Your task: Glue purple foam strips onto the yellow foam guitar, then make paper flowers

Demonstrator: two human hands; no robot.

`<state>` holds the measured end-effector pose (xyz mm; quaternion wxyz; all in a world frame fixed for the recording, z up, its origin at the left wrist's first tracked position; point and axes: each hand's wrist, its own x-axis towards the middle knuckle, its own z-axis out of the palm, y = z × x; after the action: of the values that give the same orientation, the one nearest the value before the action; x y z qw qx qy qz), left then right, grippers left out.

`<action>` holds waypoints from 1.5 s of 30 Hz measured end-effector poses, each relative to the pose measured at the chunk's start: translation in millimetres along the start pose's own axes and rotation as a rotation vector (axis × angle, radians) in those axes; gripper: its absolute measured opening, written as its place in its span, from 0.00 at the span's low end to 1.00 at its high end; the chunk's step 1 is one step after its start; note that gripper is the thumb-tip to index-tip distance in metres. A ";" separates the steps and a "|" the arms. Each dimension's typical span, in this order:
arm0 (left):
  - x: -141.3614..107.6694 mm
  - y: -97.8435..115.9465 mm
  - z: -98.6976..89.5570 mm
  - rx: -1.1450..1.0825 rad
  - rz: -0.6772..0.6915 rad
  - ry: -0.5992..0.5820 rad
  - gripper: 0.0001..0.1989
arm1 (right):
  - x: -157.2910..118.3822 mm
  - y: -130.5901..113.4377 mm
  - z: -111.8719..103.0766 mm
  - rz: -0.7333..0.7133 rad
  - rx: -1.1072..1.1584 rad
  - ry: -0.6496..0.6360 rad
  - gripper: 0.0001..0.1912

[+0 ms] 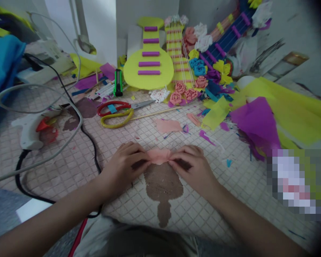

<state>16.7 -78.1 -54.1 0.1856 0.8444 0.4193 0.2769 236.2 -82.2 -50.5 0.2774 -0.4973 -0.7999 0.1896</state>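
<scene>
A small piece of pink crepe paper (159,156) is stretched between my two hands, low over the table near its front edge. My left hand (128,160) pinches its left end between thumb and fingers. At the right end, my right hand (191,162) holds it in the same kind of pinch. Beneath and in front of the paper lies a dark brown worn patch (164,182) of the table covering. Another flat pink scrap (168,125) lies just beyond my hands.
Red and yellow-handled scissors (117,119), a thin stick and a green cutter (118,84) lie beyond. Yellow paper guitars (149,71) with paper flowers stand at the back. A white glue gun (29,134) and looping cables are left; yellow and purple paper (256,119) is right.
</scene>
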 end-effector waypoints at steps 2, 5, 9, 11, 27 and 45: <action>1.1 -0.6 0.1 -0.013 -0.020 0.004 0.05 | -0.1 -1.1 0.3 0.037 -0.027 0.000 0.03; 2.7 -0.6 0.1 -0.035 -0.064 -0.012 0.04 | 0.7 -3.5 0.4 0.094 -0.058 0.000 0.02; 4.9 1.0 -0.7 -0.049 -0.117 -0.037 0.04 | 2.2 -6.5 -0.1 0.124 -0.049 -0.011 0.03; 5.9 2.1 -1.1 -0.052 -0.133 -0.046 0.04 | 2.6 -6.8 -0.1 0.128 -0.043 -0.016 0.03; 10.6 4.9 -3.2 -0.045 -0.210 -0.091 0.04 | 5.2 -5.4 6.2 0.159 -0.063 0.014 0.04; 21.5 12.8 -2.7 0.038 -0.373 -0.117 0.04 | 6.6 -3.9 11.5 0.190 -0.087 0.061 0.04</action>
<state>33.4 -67.9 -38.3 0.2417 0.7700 0.5622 0.1804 223.8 -78.3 -55.5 0.2605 -0.5882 -0.7476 0.1648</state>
